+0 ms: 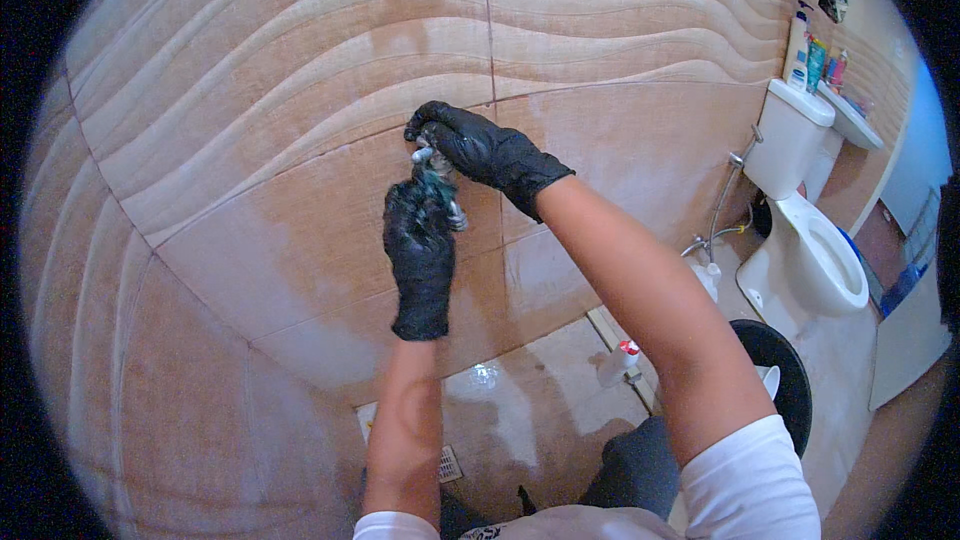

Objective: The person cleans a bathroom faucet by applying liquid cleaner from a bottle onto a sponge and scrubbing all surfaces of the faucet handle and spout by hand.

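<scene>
Both my hands wear black gloves and meet at a metal tap on the tan tiled wall. My left hand comes from below, its fingers closed around a wet, teal, bristly scrubber pressed against the tap. Over the upper part of the tap, my right hand reaches in from the right with its fingers curled round it. A pale, shiny end of the fitting pokes out beneath those fingers. Much of the tap and the scrubber is hidden by the gloves.
To the right stands a white toilet, with bottles on its tank. A hose hangs from the wall beside it. A red-topped bottle, a black bucket and a floor drain are below.
</scene>
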